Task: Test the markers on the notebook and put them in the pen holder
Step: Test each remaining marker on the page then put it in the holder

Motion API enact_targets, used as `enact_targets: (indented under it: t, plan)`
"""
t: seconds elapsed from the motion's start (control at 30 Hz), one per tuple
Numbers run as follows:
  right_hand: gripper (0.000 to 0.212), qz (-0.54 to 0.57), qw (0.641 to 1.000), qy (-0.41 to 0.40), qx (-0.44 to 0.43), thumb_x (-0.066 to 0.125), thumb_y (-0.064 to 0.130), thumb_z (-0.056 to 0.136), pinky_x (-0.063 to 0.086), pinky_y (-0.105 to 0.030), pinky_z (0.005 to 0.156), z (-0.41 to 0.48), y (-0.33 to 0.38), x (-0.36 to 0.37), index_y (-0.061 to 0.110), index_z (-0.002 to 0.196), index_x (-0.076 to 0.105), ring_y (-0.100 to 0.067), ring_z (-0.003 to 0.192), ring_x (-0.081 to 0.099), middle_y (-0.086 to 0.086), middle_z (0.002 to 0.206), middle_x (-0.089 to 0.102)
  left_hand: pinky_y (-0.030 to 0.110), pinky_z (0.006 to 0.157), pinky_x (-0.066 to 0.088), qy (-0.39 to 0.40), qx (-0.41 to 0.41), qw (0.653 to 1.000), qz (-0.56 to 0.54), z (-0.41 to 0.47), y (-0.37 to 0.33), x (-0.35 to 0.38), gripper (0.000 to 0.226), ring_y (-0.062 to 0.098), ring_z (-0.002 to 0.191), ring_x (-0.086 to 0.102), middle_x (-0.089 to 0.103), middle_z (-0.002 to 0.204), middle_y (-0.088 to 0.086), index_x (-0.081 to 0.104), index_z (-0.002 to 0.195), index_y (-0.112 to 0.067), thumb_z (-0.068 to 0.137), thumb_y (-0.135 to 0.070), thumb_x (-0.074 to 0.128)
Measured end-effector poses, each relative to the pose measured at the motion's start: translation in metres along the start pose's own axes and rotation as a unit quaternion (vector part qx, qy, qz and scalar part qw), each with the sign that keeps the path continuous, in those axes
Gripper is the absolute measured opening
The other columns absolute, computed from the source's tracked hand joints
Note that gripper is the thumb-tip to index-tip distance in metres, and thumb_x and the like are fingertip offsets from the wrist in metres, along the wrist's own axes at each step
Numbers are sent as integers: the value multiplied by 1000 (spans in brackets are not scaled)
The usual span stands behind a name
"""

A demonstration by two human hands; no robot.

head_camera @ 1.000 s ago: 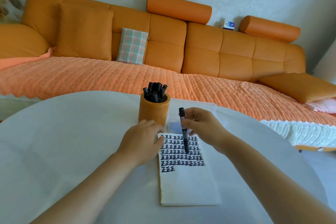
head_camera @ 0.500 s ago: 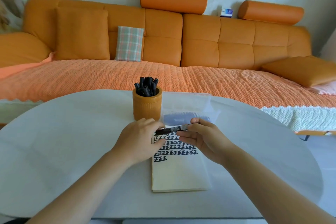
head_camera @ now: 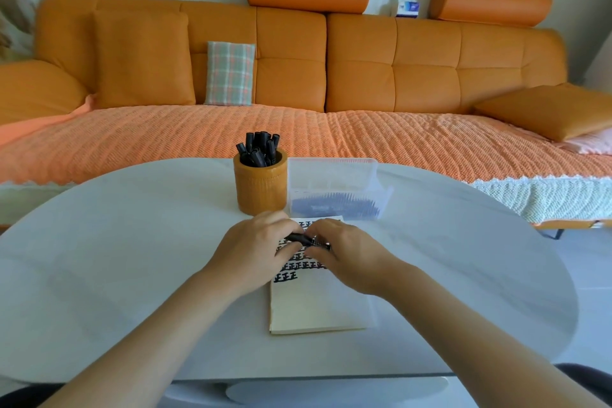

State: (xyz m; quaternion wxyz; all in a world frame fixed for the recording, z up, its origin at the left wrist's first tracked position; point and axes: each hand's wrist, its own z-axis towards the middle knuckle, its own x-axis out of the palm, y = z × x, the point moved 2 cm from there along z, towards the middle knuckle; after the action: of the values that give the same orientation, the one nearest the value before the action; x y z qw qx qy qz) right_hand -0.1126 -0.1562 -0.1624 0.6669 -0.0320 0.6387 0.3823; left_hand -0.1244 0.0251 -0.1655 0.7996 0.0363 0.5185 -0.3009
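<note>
A black marker (head_camera: 306,239) lies level between my two hands, just above the notebook (head_camera: 318,305). My left hand (head_camera: 256,250) pinches its left end and my right hand (head_camera: 347,253) grips its right end. The notebook's top half carries rows of black test marks, partly covered by my hands. Behind my left hand stands the orange pen holder (head_camera: 260,187) with several black markers (head_camera: 260,149) upright in it.
A clear plastic box (head_camera: 332,189) with blue contents sits right of the pen holder, touching the notebook's far edge. Everything rests on a white oval table (head_camera: 116,258). An orange sofa (head_camera: 298,69) with cushions runs along the wall behind.
The marker went from upright in my right hand to level. My left hand left the notebook edge and took hold of the marker's left end. The two hands have closed together.
</note>
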Motion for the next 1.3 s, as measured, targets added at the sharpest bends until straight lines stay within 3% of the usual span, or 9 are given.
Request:
enact_targets:
  t: [0.17, 0.3, 0.47, 0.67, 0.77, 0.87, 1.03, 1.2, 1.3]
  plan:
    - [22, -85, 996, 3, 1, 44, 36, 102, 38, -33, 68, 1, -6, -8, 23, 113, 58, -16, 81, 48, 10, 93, 51, 24, 57, 41, -8, 7, 1000, -1, -1, -1, -1, 20, 6, 80, 50, 61, 89, -19, 67, 108, -30, 89, -33, 66]
    - [20, -118, 993, 3, -29, 41, 30, 101, 44, -37, 70, -3, -1, -6, 21, 104, 58, -21, 80, 53, 4, 92, 58, 11, 54, 28, -13, 22, 1000, -12, -3, -5, 2, 17, 8, 79, 55, 64, 85, -16, 70, 103, -30, 86, -29, 70]
    - [24, -109, 993, 27, -26, 40, 35, 102, 46, -38, 70, -3, 2, -7, 20, 98, 59, -20, 79, 55, 4, 88, 62, 28, 54, 46, -11, 33, 999, -8, -2, -4, 3, 16, 10, 81, 58, 67, 85, -14, 71, 103, -33, 87, -36, 67]
    - [22, -165, 986, -5, -27, 36, 35, 103, 27, -34, 57, -3, 3, -5, 23, 90, 50, -21, 66, 45, 10, 76, 52, 21, 52, 35, -25, 36, 999, -17, -1, -6, 1, 13, 9, 76, 54, 66, 79, -14, 71, 100, -31, 87, -34, 69]
    - [25, -176, 984, -18, -26, 33, 39, 103, 27, -34, 52, -4, 3, -5, 24, 95, 52, -24, 65, 46, 8, 75, 57, 25, 53, 40, -26, 36, 999, -26, -2, -6, 0, 13, 10, 77, 55, 66, 79, -13, 71, 100, -29, 89, -33, 66]
    - [25, -166, 986, -15, -25, 33, 41, 103, 37, -35, 54, -5, 3, -2, 27, 103, 54, -26, 68, 52, 3, 83, 66, 27, 57, 44, -17, 35, 999, -33, -3, -3, 3, 13, 10, 81, 56, 67, 82, -13, 72, 101, -29, 90, -33, 65]
    - [27, -148, 988, -9, -30, 33, 44, 103, 40, -36, 58, -5, 3, -3, 32, 112, 56, -23, 68, 50, 2, 84, 67, 12, 56, 29, -21, 40, 998, -32, -4, 0, 1, 12, 3, 78, 50, 66, 82, -16, 72, 99, -30, 88, -30, 68]
    - [40, -135, 991, 5, -1, 43, 57, 95, 44, -35, 66, -5, 3, -2, 32, 126, 48, -22, 83, 61, 3, 91, 69, 13, 54, 28, -22, 38, 999, -17, -5, 1, 0, 13, 7, 76, 51, 64, 79, -15, 71, 98, -29, 86, -32, 70]
    - [34, -84, 996, 22, 10, 44, 36, 95, 45, -40, 65, -9, 2, -4, 28, 127, 35, -24, 74, 56, 0, 78, 62, 16, 53, 29, -28, 14, 999, -8, -7, 4, -2, 14, 2, 73, 43, 53, 76, -21, 69, 98, -30, 85, -32, 71]
